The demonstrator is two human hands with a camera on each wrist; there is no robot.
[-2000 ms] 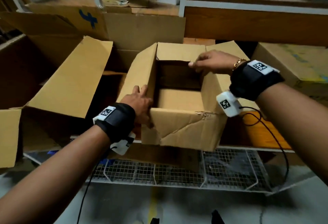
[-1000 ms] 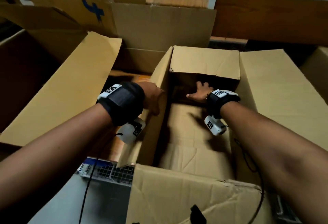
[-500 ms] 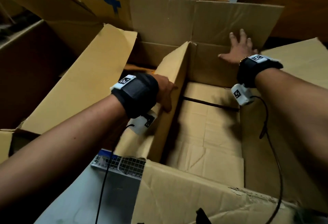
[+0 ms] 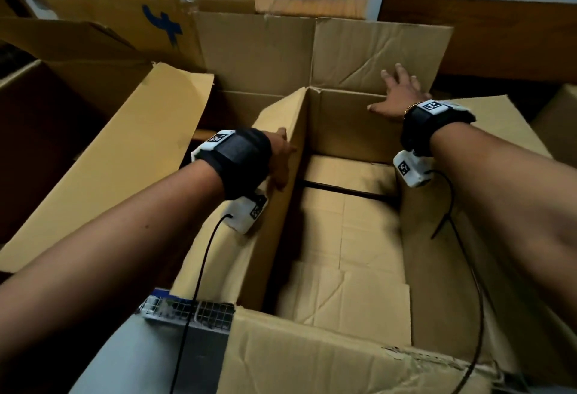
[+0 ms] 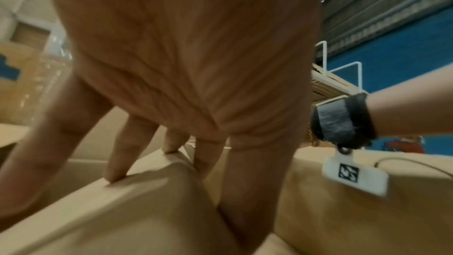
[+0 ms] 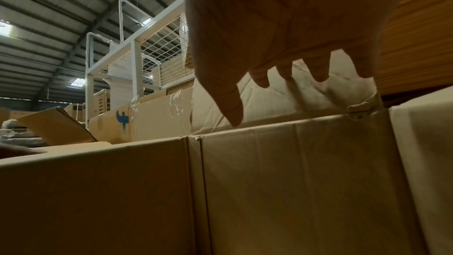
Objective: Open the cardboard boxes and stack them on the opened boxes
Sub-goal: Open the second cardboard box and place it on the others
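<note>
The open cardboard box [image 4: 349, 237] sat directly under both arms, its four flaps turned outward and its floor bare. The left hand [image 4: 282, 159] straddled the top edge of the box's left wall: in the left wrist view the fingers [image 5: 127, 152] reached down over the outer face, fairly straight and spread, with their tips pressed against the cardboard, while the thumb [image 5: 247, 191] lay down the inner face, so the wall's edge was pinched between them. Beyond those fingertips the left flap [image 4: 274, 125] rose to a creased corner where it met the far wall.

The right hand [image 4: 398, 96] lay flat with fingers straight and splayed on the far flap [image 4: 374, 53], which stood nearly upright. The thumb [image 6: 230, 104] pointed down toward the fold line at the top edge of the far wall, and I could not tell whether it touched. To the right of the little finger the flap's corner was torn and crumpled where it joined the right flap [image 4: 487, 131].

Past the right fingertips stood a taller box marked in blue [image 4: 162, 28], close behind the far flap. Left of the left hand's fingers, a neighbouring box flap [image 4: 118, 156] sloped upward, with a dark gap between it and the held wall. Below the left wrist a wire mesh rack [image 4: 187, 311] showed its edge. Between the two hands the box interior was open room down to its floor.
</note>
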